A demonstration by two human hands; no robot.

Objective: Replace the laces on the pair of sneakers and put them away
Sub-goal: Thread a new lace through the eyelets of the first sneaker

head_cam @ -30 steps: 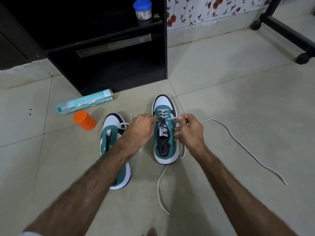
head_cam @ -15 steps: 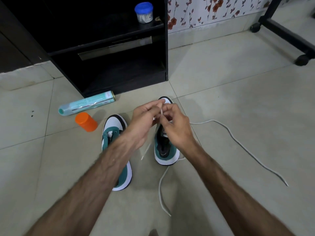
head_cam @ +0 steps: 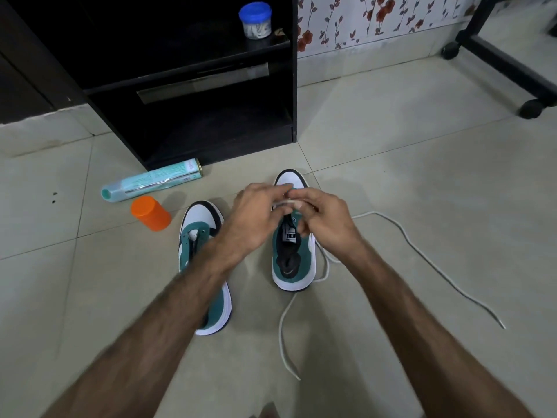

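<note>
Together, both hands are held just above the forward part of the right-hand sneaker (head_cam: 294,257), which stands on the tiled floor (head_cam: 391,176) with its white toe pointing toward the black shelf unit (head_cam: 193,86). The left hand (head_cam: 256,218) is seen with fingers curled toward the right hand (head_cam: 322,220), and a short stretch of white lace (head_cam: 284,202) is pinched between the fingertips of the two hands; motion blur prevents the exact finger placement from being told. From that sneaker one end of the lace is trailed along the floor to the right in a long curve (head_cam: 422,251), and the other end is looped past the heel toward the viewer (head_cam: 281,336).

The left-hand sneaker (head_cam: 205,267) is set just beside the first, slightly nearer the viewer, partly hidden by the left forearm; its eyelets appear unlaced. Both sneakers are teal and white with black trim.

An orange cap (head_cam: 150,212) is lying on the floor to the left of the sneakers, and a pale green spray can (head_cam: 150,181) is laid on its side behind it, near the foot of the shelf unit. A small jar with a blue lid (head_cam: 255,21) is placed on the upper shelf. A black wheeled frame (head_cam: 509,64) is seen at the far right, against a wall with floral wallpaper (head_cam: 376,19).
</note>
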